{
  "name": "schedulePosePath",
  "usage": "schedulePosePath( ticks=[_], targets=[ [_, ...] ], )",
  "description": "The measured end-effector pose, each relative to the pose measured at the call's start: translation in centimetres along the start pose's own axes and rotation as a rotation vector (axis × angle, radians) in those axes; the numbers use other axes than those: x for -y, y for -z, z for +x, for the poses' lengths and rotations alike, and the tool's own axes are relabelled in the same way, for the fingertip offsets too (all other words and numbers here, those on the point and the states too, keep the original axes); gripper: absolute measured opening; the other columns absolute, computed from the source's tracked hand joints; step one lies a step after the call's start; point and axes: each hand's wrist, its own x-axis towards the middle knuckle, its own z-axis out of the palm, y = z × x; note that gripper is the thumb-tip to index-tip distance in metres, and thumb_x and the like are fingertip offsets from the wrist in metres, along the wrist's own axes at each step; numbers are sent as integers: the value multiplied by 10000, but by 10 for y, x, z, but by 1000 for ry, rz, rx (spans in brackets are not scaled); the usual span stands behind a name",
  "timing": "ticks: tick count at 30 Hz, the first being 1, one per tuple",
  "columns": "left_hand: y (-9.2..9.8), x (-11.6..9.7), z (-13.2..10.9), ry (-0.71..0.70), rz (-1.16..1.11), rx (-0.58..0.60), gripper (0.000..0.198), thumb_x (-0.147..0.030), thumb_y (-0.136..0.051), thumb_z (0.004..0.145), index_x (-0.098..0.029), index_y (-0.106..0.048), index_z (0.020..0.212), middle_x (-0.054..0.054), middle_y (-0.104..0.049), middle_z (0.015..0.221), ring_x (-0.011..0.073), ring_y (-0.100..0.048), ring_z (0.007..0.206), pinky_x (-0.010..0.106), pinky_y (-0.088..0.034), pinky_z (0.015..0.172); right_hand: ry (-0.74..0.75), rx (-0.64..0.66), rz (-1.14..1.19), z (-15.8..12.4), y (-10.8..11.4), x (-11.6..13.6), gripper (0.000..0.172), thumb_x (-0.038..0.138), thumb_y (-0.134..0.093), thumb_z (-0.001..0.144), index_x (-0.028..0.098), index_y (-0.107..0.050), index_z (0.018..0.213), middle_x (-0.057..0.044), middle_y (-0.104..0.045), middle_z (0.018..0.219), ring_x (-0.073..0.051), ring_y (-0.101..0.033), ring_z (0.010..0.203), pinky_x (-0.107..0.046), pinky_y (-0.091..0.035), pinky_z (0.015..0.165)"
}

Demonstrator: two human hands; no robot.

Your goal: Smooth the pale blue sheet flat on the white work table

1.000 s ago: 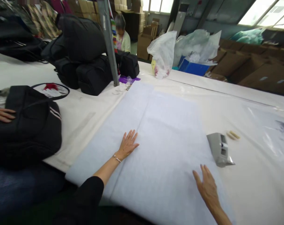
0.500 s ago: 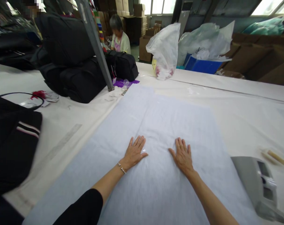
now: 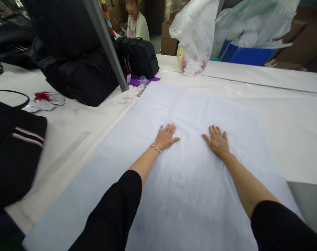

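A large sheet of thin white tissue paper [image 3: 195, 104] lies spread on the white table [image 3: 292, 118]. My left hand [image 3: 167, 136] rests flat on the sheet near its middle, fingers stretched out, a thin bracelet at the wrist. My right hand [image 3: 218, 142] lies flat on the same sheet a short way to the right, fingers also stretched out. Neither hand holds anything. Both arms reach forward in black sleeves.
A black bag with striped trim [image 3: 14, 150] sits at the left edge. Stacked black bags [image 3: 77, 69] and a slanted metal pole [image 3: 106, 42] stand at the back left. White plastic bags [image 3: 195, 35] and a blue box [image 3: 244, 55] lie behind. A seated person [image 3: 136, 24] works beyond. A grey object [image 3: 307, 205] sits at right.
Both hands have slid forward across the sheet, away from me. One second ago the right hand was near the front right of the sheet; it has come in beside the left.
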Motion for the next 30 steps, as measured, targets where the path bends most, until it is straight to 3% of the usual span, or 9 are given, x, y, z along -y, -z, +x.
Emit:
schedulePosePath(
  ticks=[3,6,9,12,16,19,22,24,30],
  targets=[
    [19,6,4,17,-156,-32,655,-566,-323,1019,-134,-366,1508,166,-325,1607,290,-270,1503,550,-266,1212,13,24,51,7,9,-4,751,568,-241,1006,41,-289,1538,-181,-256,1623,-305,-158,1524,-566,-103,1229],
    [51,23,-41,-28,-273,-265,602,-523,-326,1034,-122,-388,1480,170,-375,1578,237,-326,1480,463,-317,1211,12,-54,101,-13,27,14,761,561,-239,1009,22,-240,1546,-213,-231,1624,-322,-131,1529,-590,-113,1219],
    [82,37,-137,-9,-278,-418,441,-426,-391,1039,-194,-479,1405,116,-527,1466,207,-458,1391,453,-394,1174,165,-126,180,-76,51,57,737,549,-241,1012,78,-179,1575,-194,-227,1630,-319,-137,1531,-594,-134,1217],
    [94,35,-254,94,-197,-451,263,-260,-413,1027,-225,-615,1193,77,-674,1242,198,-582,1251,439,-494,1080,459,-75,219,-172,63,106,711,498,-301,1015,173,-72,1605,-129,-241,1639,-290,-163,1530,-561,-144,1234],
    [78,17,-388,195,-30,-378,211,-158,-462,971,-237,-636,1062,69,-681,1224,229,-575,1266,495,-455,1104,610,45,132,-272,35,137,712,466,-428,992,233,-145,1603,-79,-298,1624,-287,-174,1528,-542,-108,1245],
    [59,10,-452,457,127,-378,275,-257,-524,955,-205,-589,1217,153,-562,1409,330,-455,1385,598,-386,1126,581,127,72,-291,8,131,637,460,-460,983,249,-302,1563,-64,-305,1620,-289,-167,1528,-550,-96,1242],
    [48,15,-486,711,158,-310,474,-335,-548,941,-137,-483,1367,234,-476,1472,388,-413,1403,616,-399,1095,572,169,82,-284,5,124,611,481,-432,994,230,-347,1544,-81,-320,1613,-289,-178,1526,-561,-127,1235],
    [48,20,-495,760,127,-224,507,-323,-561,931,-119,-463,1385,242,-479,1469,385,-437,1384,589,-406,1095,570,151,117,-282,17,127,613,494,-396,1007,220,-329,1551,-103,-357,1594,-293,-211,1517,-570,-160,1224],
    [62,1,-502,606,4,-194,515,-240,-582,917,-132,-451,1404,211,-498,1455,319,-463,1373,496,-421,1118,555,81,216,-340,70,178,657,494,-417,1008,220,-243,1579,-118,-298,1620,-283,-205,1520,-553,-155,1235]
  ],
)
